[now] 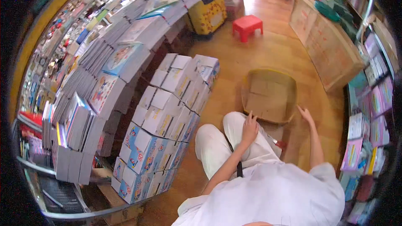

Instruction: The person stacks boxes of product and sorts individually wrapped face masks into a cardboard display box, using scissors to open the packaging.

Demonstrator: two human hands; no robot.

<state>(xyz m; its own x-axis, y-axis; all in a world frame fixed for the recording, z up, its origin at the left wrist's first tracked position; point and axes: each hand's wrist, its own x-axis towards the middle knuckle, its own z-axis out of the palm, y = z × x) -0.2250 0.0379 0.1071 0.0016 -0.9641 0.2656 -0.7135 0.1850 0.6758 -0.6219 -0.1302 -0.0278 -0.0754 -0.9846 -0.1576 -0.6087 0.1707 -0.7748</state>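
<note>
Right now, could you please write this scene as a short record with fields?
left hand: by the near edge of the yellow-rimmed object; contact unclear
right hand: by its right edge; contact unclear
left side: stacked white boxes, piled books
ahead: red stool, yellow suitcase
right side: large brown carton
floor: brown, wood-like

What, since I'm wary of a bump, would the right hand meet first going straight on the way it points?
Most likely the right side of the yellow-rimmed container: the right hand points forward and left towards it. Blur and depth hide whether they already touch.
</note>
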